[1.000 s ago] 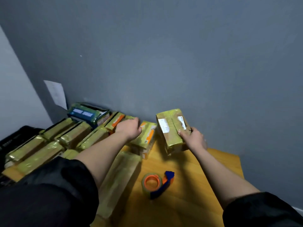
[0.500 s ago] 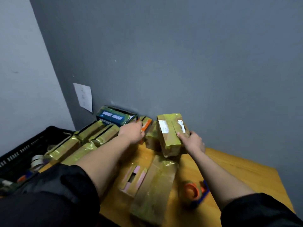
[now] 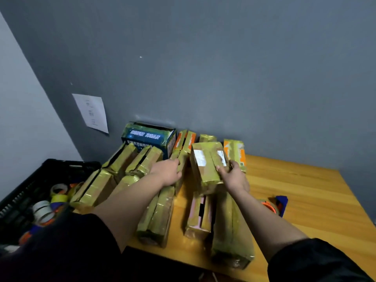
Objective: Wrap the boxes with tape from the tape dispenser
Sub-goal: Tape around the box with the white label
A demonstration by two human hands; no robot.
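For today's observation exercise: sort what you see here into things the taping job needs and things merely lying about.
Job:
- box with white labels, held by the right hand
- narrow box under the left hand
- tape dispenser

Lying about:
- paper sheet on the wall
- black crate holding tape rolls
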